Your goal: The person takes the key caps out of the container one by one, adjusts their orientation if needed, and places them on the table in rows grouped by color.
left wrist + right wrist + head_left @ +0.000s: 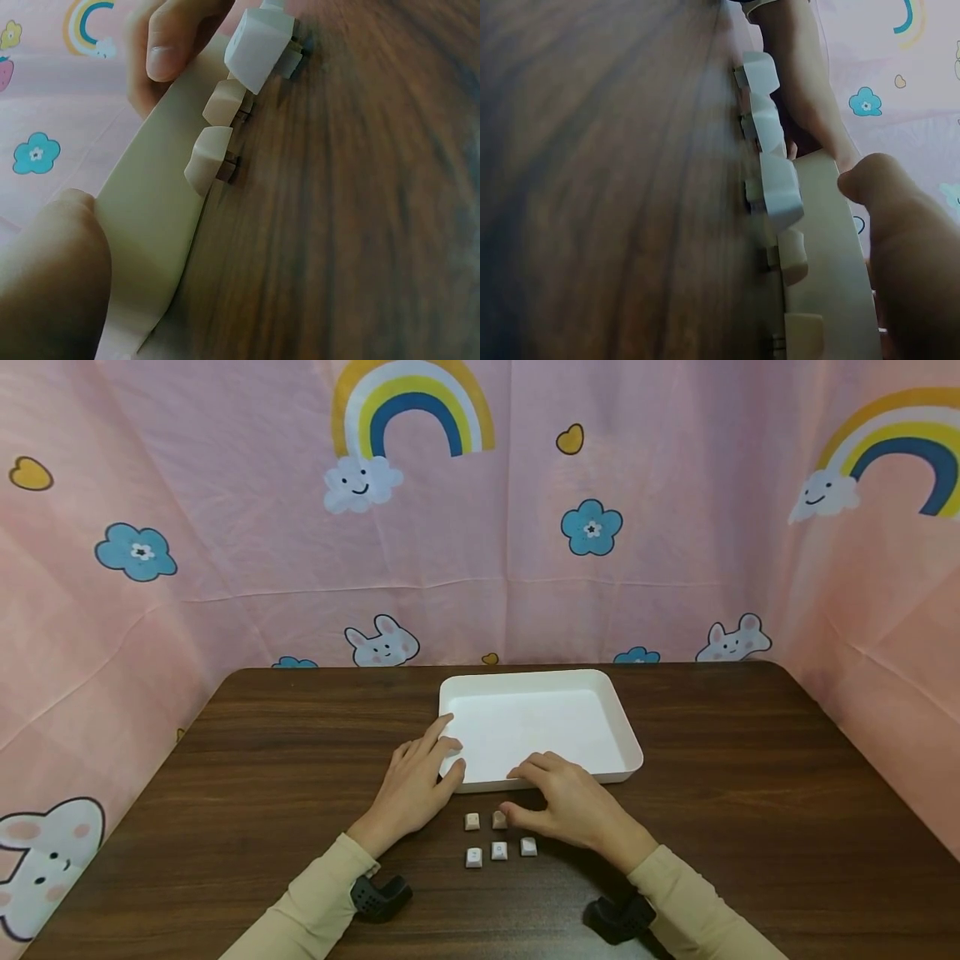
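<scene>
A shallow white tray lies on the table. At its left side, my left hand has its fingers spread over the rim, the thumb at the front corner. My right hand reaches over the front rim with fingers bent loosely, its thumb beside a beige keycap. Another beige keycap stands to the left of it. Closer to me is a row of white keycaps: left, middle and right. In the right wrist view the thumb shows above the tray's front wall.
Dark wood-grain table surrounds the tray. A pink curtain with rainbows and rabbits hangs behind and on both sides. Black wrist devices sit on the left wrist and the right wrist, low over the table.
</scene>
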`<state>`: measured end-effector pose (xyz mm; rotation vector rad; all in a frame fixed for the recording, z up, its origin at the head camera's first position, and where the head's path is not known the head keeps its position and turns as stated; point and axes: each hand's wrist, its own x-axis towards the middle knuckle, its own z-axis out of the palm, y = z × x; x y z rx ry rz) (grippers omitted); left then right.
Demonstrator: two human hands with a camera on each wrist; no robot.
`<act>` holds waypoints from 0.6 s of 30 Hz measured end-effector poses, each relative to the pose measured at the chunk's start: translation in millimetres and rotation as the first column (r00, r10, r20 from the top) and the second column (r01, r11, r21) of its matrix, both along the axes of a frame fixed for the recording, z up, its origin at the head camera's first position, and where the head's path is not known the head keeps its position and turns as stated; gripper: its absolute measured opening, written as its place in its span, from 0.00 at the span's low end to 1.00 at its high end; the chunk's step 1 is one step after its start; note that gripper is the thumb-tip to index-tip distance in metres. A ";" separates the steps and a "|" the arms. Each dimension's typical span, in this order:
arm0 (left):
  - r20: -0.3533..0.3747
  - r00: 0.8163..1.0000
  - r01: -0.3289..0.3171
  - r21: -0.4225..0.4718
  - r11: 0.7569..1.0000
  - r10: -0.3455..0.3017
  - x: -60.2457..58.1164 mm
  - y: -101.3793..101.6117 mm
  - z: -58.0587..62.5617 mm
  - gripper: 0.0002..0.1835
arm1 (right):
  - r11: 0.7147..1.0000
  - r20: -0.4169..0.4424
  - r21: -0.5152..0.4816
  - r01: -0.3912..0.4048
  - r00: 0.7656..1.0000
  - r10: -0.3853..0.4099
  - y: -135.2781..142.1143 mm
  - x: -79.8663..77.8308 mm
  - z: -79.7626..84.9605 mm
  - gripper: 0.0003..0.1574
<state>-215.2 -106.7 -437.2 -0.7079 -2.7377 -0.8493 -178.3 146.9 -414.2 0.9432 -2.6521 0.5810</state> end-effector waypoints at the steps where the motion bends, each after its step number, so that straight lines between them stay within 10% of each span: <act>1: -0.003 1.000 0.000 0.001 1.000 0.000 0.0 0.0 -0.2 0.15 | 1.000 0.001 -0.012 -0.006 1.000 0.006 0.5 -0.2 0.3 0.23; 18: 0.007 1.000 0.003 0.007 1.000 -0.003 -0.2 -0.2 -0.5 0.15 | 0.912 0.033 -0.404 -0.075 0.995 0.096 11.7 -9.0 0.0 0.09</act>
